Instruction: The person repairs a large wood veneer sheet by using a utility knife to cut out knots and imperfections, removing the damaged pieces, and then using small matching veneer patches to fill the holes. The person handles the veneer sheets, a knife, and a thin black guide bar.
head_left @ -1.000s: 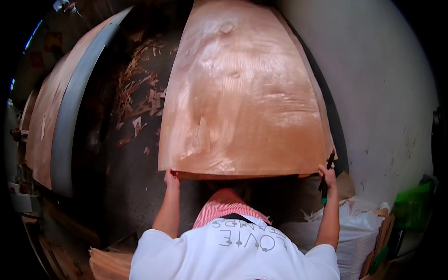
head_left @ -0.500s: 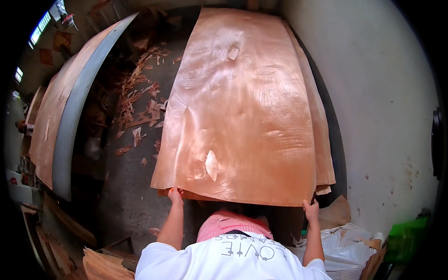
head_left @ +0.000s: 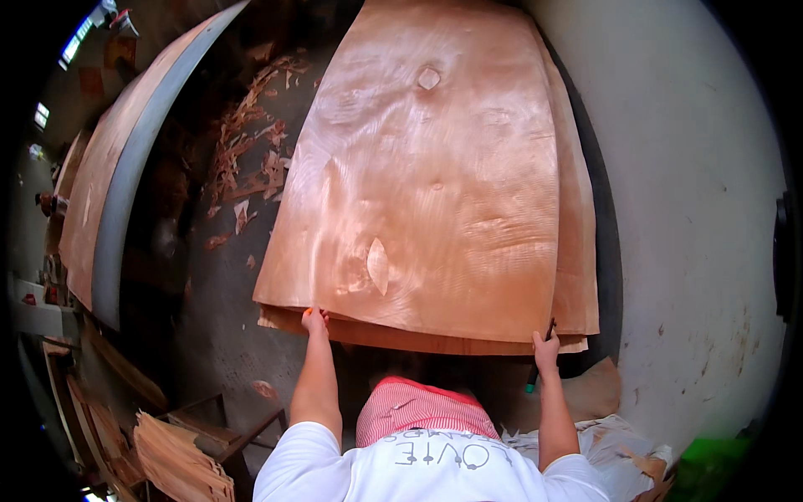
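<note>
Fingers [head_left: 314, 313] clamp the wood sheet [head_left: 443, 226] by its near edge, left hand [head_left: 316, 320] well apart from right hand [head_left: 546, 351], probably balancing its width.

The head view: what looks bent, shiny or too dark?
Head view: lens distortion bows the long sides of the large, thin, tan wooden sheet; also in the head view, pale glare streaks its surface, deep shadow swallows detail right of the long grey strip, and the picture's corners go black.

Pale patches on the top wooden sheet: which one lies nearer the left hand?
The leaf-shaped patch; the other, a smaller diamond patch, lies farther away.
</note>
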`<state>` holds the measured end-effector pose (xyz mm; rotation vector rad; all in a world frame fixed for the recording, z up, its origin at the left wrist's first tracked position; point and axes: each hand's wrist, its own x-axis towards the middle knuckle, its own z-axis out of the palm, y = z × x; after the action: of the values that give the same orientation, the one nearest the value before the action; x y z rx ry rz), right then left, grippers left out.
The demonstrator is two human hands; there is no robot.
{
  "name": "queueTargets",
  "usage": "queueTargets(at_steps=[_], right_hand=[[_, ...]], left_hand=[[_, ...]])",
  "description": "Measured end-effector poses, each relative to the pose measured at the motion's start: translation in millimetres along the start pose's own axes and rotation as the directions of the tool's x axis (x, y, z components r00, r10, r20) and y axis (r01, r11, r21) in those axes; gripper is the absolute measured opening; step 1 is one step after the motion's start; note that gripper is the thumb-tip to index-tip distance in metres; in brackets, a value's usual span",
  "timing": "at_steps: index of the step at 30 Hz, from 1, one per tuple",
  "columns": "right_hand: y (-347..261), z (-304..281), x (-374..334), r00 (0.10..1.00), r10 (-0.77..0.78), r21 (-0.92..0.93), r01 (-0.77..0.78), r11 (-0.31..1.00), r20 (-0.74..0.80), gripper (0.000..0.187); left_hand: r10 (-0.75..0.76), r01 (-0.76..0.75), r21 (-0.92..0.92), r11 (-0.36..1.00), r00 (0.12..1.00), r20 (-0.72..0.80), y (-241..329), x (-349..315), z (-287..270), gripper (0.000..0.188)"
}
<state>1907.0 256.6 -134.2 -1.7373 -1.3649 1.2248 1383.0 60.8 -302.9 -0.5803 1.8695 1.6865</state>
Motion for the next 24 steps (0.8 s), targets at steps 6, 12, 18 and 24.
queueTargets(at_steps=[6,12,18,24], right_hand=[[36,-9,34,0.996,-0.079,-0.271,0.085,0.959,0.032,0.031],[66,-49,60,0.99,-0.139,-0.691,0.082,0.718,-0.028,0.046],[98,-57,88,0.992,-0.123,-0.846,0.074,0.528,0.01,0.057],[92,-32,84,0.999,-0.038,-0.893,0.011,0.45,-0.007,0.05]], left_hand=[[-0.146,0.148,-0.042,0.988,0.988,0.055,-56,1,3,0.014],[-0.374,0.377,-0.257,0.89,0.925,0.062,-103,8,19,0.047],[-0.323,0.301,-0.247,0.921,0.945,-0.054,-134,30,12,0.02],[-0.375,0.369,-0.147,0.918,0.927,-0.014,-142,35,0,0.018]])
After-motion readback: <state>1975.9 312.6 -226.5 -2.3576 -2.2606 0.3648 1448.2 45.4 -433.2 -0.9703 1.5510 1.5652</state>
